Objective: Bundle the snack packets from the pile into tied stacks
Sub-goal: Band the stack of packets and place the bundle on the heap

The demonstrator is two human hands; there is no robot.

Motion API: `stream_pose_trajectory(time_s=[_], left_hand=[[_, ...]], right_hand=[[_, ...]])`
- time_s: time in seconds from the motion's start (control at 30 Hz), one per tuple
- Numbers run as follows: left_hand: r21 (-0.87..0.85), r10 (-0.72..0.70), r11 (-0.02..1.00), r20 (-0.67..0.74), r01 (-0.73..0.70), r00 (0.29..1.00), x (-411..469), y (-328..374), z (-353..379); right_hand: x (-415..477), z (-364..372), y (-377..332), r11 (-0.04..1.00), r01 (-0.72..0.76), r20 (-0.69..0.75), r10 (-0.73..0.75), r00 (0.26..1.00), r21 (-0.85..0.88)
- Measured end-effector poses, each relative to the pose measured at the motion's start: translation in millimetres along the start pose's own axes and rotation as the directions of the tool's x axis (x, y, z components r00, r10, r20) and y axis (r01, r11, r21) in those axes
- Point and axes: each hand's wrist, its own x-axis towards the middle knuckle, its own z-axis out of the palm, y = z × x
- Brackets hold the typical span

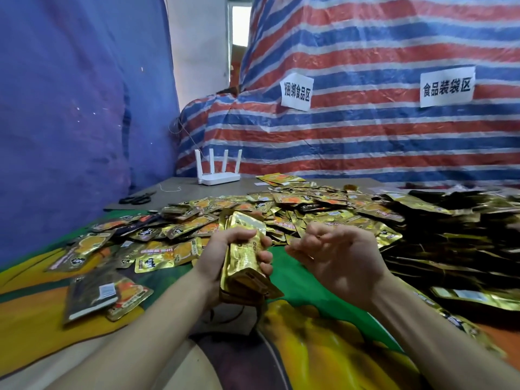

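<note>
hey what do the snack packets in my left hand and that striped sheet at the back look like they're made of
Snack packets: likely metallised plastic film, glossy gold; they glint and crinkle at the edges. Striped sheet: probably woven plastic tarpaulin, semi-matte; fine weave texture and stiff creases show.

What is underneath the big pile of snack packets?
A green and yellow printed cloth shows at the near edge of the pile, and a grey board at its far edge by the router. Where they meet under the packets is hidden.
</note>
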Motion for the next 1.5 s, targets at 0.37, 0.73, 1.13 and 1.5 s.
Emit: stream_pose_trajectory(time_s=[0.37, 0.73, 1.13, 1.5], left_hand=[[0.201, 0.067, 0.979, -0.206, -0.025, 0.976, -0.4, -6.9, 6.4], [0.353, 0.616, 0.787, -0.496, -0.506, 0.612, 7.0, -13.9, 14.4], [0.201, 0.489, 0.872, -0.394, -0.446, 0.778, 6.7, -19.0, 16.9], [0.178, 0.294, 0.951, -0.282, -0.251, 0.913, 7.6, -27.3, 21.1]], right_hand=[[-0.1, 7.8, 13.7, 0.902, 0.02, 0.011, -0.017, 1.0, -0.431], [-2.3, 35.8, 46.4, 0.513, 0.028, -0.093, -0.208, 0.974, -0.858], [-4.1, 32.2, 53.6, 0.568, 0.123, -0.056, -0.287, 0.956, -0.814], [-5.6, 26.1, 45.3, 0.59, 0.121, -0.096, -0.322, 0.942, -0.798]])
